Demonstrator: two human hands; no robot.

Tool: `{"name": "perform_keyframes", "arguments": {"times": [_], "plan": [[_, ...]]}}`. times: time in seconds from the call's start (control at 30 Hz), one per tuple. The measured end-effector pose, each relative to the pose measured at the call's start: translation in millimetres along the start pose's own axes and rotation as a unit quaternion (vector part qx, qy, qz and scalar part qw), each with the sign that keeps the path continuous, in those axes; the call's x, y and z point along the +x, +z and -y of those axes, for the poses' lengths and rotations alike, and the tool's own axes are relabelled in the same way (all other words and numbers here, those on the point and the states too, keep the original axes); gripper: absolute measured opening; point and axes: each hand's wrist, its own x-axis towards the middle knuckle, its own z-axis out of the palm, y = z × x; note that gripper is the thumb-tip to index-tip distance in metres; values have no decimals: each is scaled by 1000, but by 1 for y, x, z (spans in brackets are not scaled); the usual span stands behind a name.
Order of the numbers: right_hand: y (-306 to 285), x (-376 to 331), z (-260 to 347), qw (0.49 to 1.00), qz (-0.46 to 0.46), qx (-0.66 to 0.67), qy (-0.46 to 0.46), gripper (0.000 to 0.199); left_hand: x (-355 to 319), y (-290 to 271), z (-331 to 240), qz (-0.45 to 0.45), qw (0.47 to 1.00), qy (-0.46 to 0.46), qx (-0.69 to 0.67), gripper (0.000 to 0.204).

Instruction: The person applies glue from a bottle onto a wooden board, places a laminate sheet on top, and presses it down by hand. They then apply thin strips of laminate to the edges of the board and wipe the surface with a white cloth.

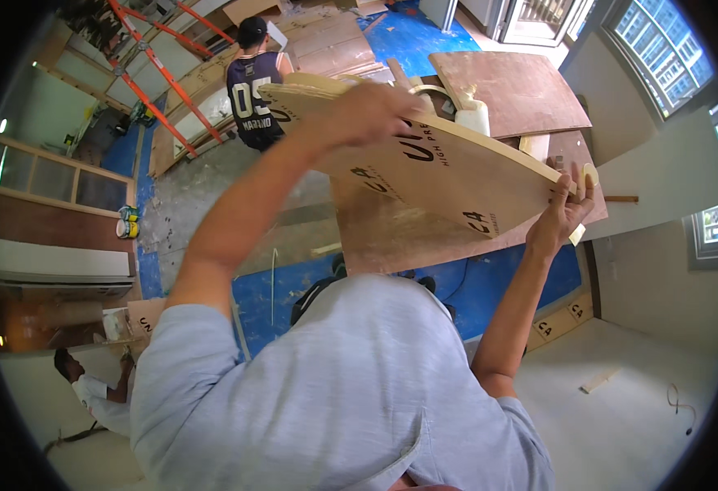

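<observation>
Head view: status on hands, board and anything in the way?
Right hand gripping board at right end; left hand blurred at upper edge, grip unclear. Board tilted over worktop. White container just beyond it.

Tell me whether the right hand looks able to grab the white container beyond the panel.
Probably not: the right hand holds the panel, whose raised edge partly hides the white container.

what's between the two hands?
Head view: the printed tan board spans the stretch between the left hand and right hand; a white container shows beyond its upper edge.
</observation>
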Motion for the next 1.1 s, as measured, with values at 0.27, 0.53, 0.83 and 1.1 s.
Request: {"name": "perform_keyframes", "arguments": {"times": [0.27,0.53,0.83,1.1], "plan": [[120,-37,66,853,409,-251,-207,25,-26,-53,68,21,985,7,-173,32],[171,-40,26,848,431,-246,-185,11,-28,-55,89,0,990,64,-122,24],[170,-47,26,848,404,-275,-202,9,-23,-53,91,32,994,48,-96,20],[168,-43,12,837,395,-262,-273,6,-26,-50,91,19,988,26,-153,17]]}}
